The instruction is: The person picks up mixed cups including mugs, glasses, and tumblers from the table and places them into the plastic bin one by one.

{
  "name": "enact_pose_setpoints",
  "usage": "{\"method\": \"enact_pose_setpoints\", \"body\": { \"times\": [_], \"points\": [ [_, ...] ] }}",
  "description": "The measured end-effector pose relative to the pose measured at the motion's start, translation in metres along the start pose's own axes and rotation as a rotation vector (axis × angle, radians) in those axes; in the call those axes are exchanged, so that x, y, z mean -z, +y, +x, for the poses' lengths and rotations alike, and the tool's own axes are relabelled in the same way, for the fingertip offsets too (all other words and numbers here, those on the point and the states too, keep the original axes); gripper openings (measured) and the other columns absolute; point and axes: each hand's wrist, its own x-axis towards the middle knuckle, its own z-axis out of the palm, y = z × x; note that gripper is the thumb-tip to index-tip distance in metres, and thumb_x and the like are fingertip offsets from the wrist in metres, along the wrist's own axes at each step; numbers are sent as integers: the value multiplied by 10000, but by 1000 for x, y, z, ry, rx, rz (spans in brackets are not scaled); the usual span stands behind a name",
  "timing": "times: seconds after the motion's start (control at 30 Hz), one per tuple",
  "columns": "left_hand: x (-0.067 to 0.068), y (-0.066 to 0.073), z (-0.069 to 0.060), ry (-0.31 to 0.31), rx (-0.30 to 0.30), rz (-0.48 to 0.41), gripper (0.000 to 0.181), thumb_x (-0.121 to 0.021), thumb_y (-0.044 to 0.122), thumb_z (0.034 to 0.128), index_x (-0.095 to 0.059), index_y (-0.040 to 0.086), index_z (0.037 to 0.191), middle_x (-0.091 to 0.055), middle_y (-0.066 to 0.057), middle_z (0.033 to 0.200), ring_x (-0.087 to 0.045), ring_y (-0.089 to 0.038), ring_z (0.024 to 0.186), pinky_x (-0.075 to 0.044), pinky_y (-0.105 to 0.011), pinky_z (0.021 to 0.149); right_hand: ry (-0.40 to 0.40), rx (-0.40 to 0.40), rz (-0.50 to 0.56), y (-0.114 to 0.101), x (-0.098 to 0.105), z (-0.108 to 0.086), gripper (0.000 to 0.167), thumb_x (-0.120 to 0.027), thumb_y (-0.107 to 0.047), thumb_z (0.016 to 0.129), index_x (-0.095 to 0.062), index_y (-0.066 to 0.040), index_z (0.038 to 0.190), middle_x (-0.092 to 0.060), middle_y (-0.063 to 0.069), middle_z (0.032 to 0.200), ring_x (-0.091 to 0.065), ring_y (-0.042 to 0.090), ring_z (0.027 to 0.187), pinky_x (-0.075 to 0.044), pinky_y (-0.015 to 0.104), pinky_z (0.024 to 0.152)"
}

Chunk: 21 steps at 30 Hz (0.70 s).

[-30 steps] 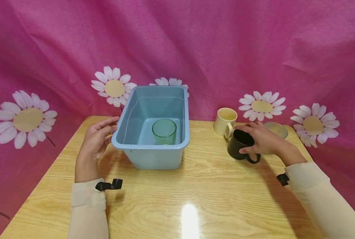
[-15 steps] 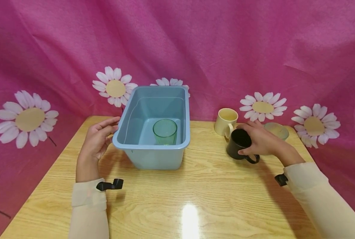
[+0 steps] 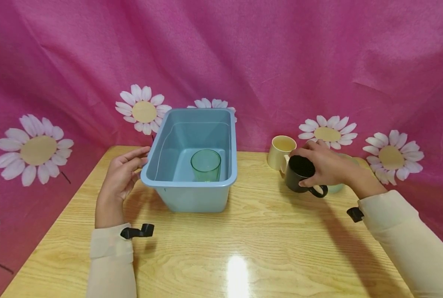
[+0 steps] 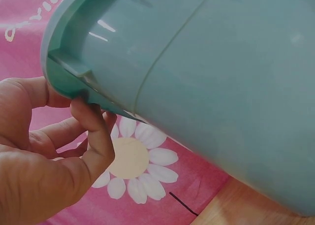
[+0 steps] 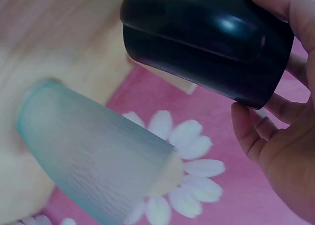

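Two hands stand well apart. The right hand (image 3: 327, 167) grips the black mug (image 3: 295, 179) near its mouth, thumb on the near side and fingers round the far side; the left hand (image 3: 119, 174) lightly pinches the lip of the blue tub (image 3: 188, 183) at its left side.

The mug sits well to the right of the tub, just beside the cream mug (image 3: 278, 155) and near the pale textured glass (image 5: 93, 146), which is partly hidden behind the right hand in the head view. It leans a little; whether its base clears the surface (image 3: 262, 240) is hard to tell.

Its glossy wall suggests glazed ceramic: stiff, fairly heavy for its size, somewhat slippery under dry fingers, and likely to chip if knocked. The grip across the mouth should serve if thumb and fingers press evenly; the free handle (image 3: 321, 191), turned towards the person's right, offers a surer hold.

The tub looks like light, slightly flexible plastic that could slide if bumped, so a steadying hold on its lip makes sense. The green glass (image 3: 205, 165) standing inside looks breakable and would call for a gentle grip round its wall.
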Motion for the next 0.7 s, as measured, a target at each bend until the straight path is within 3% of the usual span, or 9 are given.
{"method": "enact_pose_setpoints", "body": {
  "times": [0.33,0.57,0.7],
  "points": [
    [-1,1,-2,3,-1,20,451,-600,34,1008,-517,-106,1429,-696,16,1108,-642,-106,863,-594,-216,757,15,25,-83,-6,33,7,749,-960,-339,641,-644,-150,1293,-596,119,1125,-497,326,996,-446,450,800],
    [-1,2,-2,4,5,29,412,-607,46,1008,-573,-60,1405,-682,8,1130,-636,-114,882,-593,-218,772,47,81,-139,-11,47,20,757,-962,-350,613,-673,-125,1275,-607,142,1119,-489,350,1034,-404,491,899],
    [-2,2,-2,2,4,34,409,-599,41,1010,-569,-65,1405,-678,8,1131,-632,-117,883,-592,-218,774,34,80,-147,-15,55,26,764,-954,-325,622,-667,-107,1296,-596,158,1133,-478,340,1012,-405,447,826]
  ]
}}
